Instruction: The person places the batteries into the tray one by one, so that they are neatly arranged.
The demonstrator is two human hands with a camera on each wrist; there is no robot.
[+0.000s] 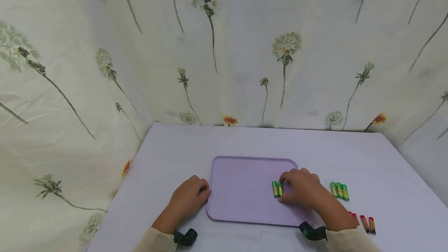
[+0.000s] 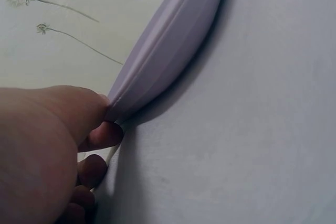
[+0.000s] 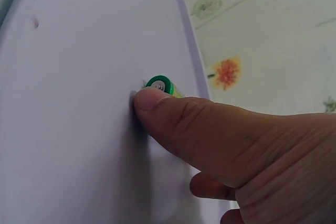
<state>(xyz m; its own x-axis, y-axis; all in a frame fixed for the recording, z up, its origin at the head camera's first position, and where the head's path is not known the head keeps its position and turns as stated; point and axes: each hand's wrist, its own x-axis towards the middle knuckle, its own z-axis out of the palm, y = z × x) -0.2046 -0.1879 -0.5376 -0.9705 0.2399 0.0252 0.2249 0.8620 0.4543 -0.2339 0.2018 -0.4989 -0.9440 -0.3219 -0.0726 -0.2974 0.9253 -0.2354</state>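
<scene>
A lilac tray (image 1: 241, 201) lies flat in the middle of the table. Two green batteries (image 1: 277, 189) lie side by side on its right half. My right hand (image 1: 284, 189) reaches over them, thumb and fingers pinching the right-hand one. In the right wrist view the thumb of my right hand (image 3: 157, 98) presses beside a green battery end (image 3: 160, 84) on the tray (image 3: 79, 103). My left hand (image 1: 204, 191) curls on the tray's left edge. The left wrist view has my left hand (image 2: 105, 119) with thumb above and fingers under the tray rim (image 2: 173, 40).
Three more green batteries (image 1: 339, 191) lie in a row on the table right of the tray. Several red batteries (image 1: 364, 223) lie nearer the front right. A flower-print curtain (image 1: 245, 49) hangs round the back and sides of the white table (image 1: 175, 154).
</scene>
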